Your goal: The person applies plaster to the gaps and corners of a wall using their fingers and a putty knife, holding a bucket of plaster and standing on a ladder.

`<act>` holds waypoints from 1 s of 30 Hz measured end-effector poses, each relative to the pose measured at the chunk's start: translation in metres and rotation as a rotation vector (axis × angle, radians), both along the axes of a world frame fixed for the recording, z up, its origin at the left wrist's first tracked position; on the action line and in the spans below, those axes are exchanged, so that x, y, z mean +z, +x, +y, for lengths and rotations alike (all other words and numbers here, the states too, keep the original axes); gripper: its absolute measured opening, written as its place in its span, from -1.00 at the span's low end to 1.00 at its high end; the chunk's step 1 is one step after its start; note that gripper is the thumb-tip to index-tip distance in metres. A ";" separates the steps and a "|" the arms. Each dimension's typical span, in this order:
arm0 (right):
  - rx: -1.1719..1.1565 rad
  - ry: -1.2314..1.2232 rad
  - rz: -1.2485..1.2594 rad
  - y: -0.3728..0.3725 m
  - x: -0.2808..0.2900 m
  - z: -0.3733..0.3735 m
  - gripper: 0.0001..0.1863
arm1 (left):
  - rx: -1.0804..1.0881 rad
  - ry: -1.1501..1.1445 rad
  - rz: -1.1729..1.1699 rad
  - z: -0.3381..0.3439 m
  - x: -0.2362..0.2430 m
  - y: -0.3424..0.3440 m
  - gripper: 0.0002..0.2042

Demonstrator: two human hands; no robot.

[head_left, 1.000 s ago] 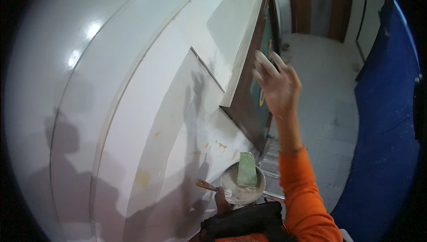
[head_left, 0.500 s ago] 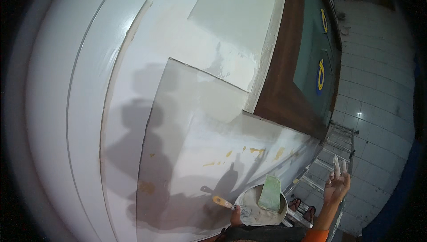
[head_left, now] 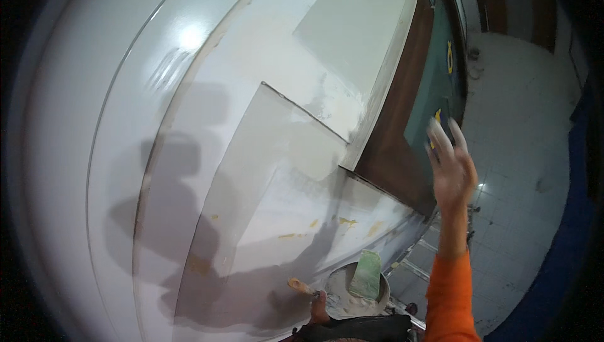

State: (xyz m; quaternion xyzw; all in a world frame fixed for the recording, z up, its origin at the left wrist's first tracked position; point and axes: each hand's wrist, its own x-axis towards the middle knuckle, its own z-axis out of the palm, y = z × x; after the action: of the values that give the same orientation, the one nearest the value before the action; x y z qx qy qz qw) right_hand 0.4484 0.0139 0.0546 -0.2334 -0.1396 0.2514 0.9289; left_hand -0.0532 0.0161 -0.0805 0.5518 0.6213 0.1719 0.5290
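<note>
My left hand [head_left: 319, 307] is at the bottom, its fingers closed at the rim of a round pale bowl [head_left: 340, 309] that holds whitish paste. Beside that hand, a putty knife [head_left: 301, 286] with a wooden handle lies across the rim, its handle pointing out to the left. A flat green rectangular piece [head_left: 366, 274] leans inside the bowl, smeared with paste. My right hand [head_left: 454, 169], below white-coated fingertips and above an orange sleeve, is raised and holds nothing. Its fingers are apart, in front of the glass door.
A white wall [head_left: 251, 147] with grey patches and yellowish marks fills the left and middle. On the right stand a brown door frame [head_left: 384, 147] and glass pane [head_left: 420, 109]. Below are a metal ladder [head_left: 418, 260] and a tiled floor [head_left: 509, 216].
My right hand has risen from low on the right to a place in front of the door, its sleeve showing more. My left hand stays at the bowl while the view has shifted.
</note>
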 end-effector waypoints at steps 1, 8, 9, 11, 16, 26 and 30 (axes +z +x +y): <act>-0.006 0.067 -0.086 0.016 0.031 0.025 -0.13 | -0.026 0.016 0.022 -0.001 0.001 0.002 -0.61; -0.065 0.345 -0.192 0.111 0.228 0.173 -0.39 | -0.156 0.121 0.141 -0.001 0.002 0.020 -0.60; -0.084 0.342 -0.171 0.123 0.245 0.193 -0.46 | -0.163 0.128 0.148 0.000 0.001 0.021 -0.60; -0.127 0.319 -0.133 0.136 0.267 0.229 -0.48 | -0.170 0.138 0.159 0.000 0.001 0.021 -0.60; -0.184 0.294 0.031 0.148 0.314 0.274 -0.35 | -0.166 0.152 0.164 0.001 -0.001 0.021 -0.59; -0.081 0.294 0.049 0.176 0.319 0.312 -0.18 | -0.146 0.129 0.204 0.003 -0.007 0.029 -0.58; -0.225 0.159 -0.020 0.190 0.322 0.313 -0.23 | -0.153 0.129 0.201 0.005 -0.009 0.033 -0.57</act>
State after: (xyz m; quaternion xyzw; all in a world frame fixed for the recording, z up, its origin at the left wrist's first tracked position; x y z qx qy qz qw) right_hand 0.6384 0.3267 0.3768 -0.1757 -0.1413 0.1313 0.9654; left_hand -0.0201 0.0215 -0.0899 0.6450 0.6148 0.1146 0.4391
